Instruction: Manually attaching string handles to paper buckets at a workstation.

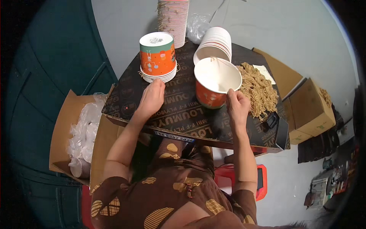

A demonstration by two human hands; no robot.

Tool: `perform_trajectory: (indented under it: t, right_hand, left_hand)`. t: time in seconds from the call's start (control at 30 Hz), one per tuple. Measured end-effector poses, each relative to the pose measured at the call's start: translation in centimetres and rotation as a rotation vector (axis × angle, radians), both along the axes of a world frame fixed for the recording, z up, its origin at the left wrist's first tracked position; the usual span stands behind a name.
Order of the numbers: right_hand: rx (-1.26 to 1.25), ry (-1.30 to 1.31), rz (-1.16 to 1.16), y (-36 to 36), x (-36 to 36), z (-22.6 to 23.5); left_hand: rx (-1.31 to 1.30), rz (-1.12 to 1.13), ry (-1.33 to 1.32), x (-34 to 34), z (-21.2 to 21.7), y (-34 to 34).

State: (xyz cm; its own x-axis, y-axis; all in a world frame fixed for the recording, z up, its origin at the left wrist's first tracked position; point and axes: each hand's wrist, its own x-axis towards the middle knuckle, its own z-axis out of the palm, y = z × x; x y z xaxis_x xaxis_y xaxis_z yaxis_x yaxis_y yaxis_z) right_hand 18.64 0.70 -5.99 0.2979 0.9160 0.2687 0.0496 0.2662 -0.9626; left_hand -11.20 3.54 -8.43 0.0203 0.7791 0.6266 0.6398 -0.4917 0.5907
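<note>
A white-lined paper bucket (211, 95) with an orange printed outside stands upright on the dark table. My right hand (238, 108) pinches its rim at the right side. A thin beige cord lies over its far rim. My left hand (151, 97) is closed just in front of an upside-down stack of orange and green paper buckets (157, 57); what its fingers hold, if anything, is hidden. Bits of cord stick out around that stack's rims. Right of the upright bucket lies a heap of beige cords (259, 91).
A tall stack of nested buckets (173, 23) rises at the back. Beside it another nested stack (215, 42) lies on its side, near a crumpled clear plastic bag (198, 28). Cardboard boxes (310, 110) stand right; a carton (61, 133) of plastic-wrapped buckets stands left. A black holder (281, 131) sits at the table's right corner.
</note>
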Motion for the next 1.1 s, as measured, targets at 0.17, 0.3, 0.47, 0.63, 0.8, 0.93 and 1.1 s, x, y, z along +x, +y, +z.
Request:
perform_trajectory:
  t: [0.17, 0.3, 0.47, 0.63, 0.8, 0.93, 1.1]
  right_hand:
    - [0.149, -0.449, -0.047, 0.9, 1.6, -0.5]
    - [0.090, -0.857, -0.125, 2.3, 5.2, -0.7]
    - [0.136, -1.350, -0.466, 1.6, 9.4, -1.9]
    - [0.340, -1.385, -0.344, -3.1, 8.9, -3.1]
    - [0.202, -1.366, -0.159, -6.8, 7.1, -6.7]
    - [0.190, -1.405, -0.173, -6.1, 6.6, -7.1]
    - [0.238, -1.406, -0.082, -5.8, 2.7, -7.3]
  left_hand:
    - [-0.062, -0.107, 0.342, -1.4, -1.3, 0.9]
    - [-0.162, -0.097, 0.451, -0.7, -1.3, 1.3]
    - [-0.079, -0.059, 0.543, -0.5, -1.7, 2.1]
    - [-0.118, -0.033, 0.559, 0.1, -2.3, 0.5]
    - [-0.020, -0.178, 0.503, 2.4, -2.5, -4.9]
    - [-0.019, -0.297, 0.372, 2.2, -3.3, -5.7]
    - [-0.023, -0.302, 0.172, 0.9, -2.8, -5.1]
